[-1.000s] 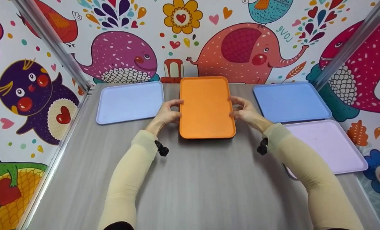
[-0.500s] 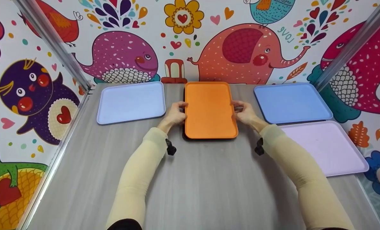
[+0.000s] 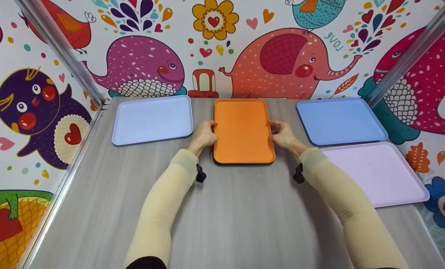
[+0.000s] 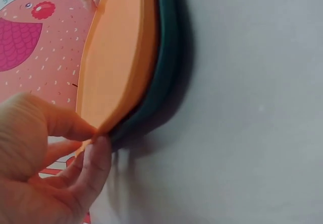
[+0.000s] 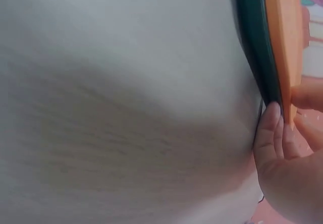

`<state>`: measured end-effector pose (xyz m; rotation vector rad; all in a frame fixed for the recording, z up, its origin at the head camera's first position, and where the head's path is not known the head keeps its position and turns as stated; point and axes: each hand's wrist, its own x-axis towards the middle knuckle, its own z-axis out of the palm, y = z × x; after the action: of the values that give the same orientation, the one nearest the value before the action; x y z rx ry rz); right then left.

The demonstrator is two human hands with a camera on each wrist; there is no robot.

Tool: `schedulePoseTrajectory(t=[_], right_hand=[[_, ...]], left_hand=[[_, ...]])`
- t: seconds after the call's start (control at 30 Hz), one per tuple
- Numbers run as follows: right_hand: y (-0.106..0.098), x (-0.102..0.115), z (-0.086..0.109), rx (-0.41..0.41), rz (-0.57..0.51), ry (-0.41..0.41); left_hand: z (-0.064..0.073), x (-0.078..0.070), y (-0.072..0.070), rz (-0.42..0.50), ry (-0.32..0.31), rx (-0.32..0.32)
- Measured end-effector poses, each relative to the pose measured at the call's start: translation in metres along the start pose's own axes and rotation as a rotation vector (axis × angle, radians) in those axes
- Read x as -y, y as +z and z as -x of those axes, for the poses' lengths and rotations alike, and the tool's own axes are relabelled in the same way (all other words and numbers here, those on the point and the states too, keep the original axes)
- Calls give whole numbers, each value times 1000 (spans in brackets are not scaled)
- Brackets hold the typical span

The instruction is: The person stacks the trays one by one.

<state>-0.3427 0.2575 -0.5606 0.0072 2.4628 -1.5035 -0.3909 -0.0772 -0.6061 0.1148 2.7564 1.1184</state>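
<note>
An orange tray (image 3: 243, 130) lies lengthwise at the back middle of the table, on top of a dark green tray (image 4: 166, 47) whose edge shows beneath it in both wrist views. My left hand (image 3: 204, 135) pinches the orange tray's left rim; in the left wrist view its thumb and fingers meet at that edge. Across from it, my right hand (image 3: 282, 133) grips the right rim. In the right wrist view, one fingertip of that hand also reaches the green tray's edge. The underside of the stack is hidden.
A pale lavender-blue tray (image 3: 153, 120) lies at the back left. At the back right is a blue tray (image 3: 342, 120), with a pale pink-lilac tray (image 3: 383, 173) in front of it. Metal posts and printed wall panels border the grey table (image 3: 241, 216).
The orange tray has come down and slightly nearer, and now lines up over the dark tray beneath. Both hands moved with it and kept hold of its sides.
</note>
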Motion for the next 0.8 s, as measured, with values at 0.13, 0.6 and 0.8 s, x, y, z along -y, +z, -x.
schedulePoseTrajectory(t=[0.13,0.6,0.8], right_hand=[[3,-1,0,-24,72,-60],[3,10,13,-32,68,9],[-9,15,25,70,4,88]], left_hand=[[4,-4,0,-32,10,-8],[-3,-6,-1,-55,-34,-7],[33,-47,-16,-42,-83,-51]])
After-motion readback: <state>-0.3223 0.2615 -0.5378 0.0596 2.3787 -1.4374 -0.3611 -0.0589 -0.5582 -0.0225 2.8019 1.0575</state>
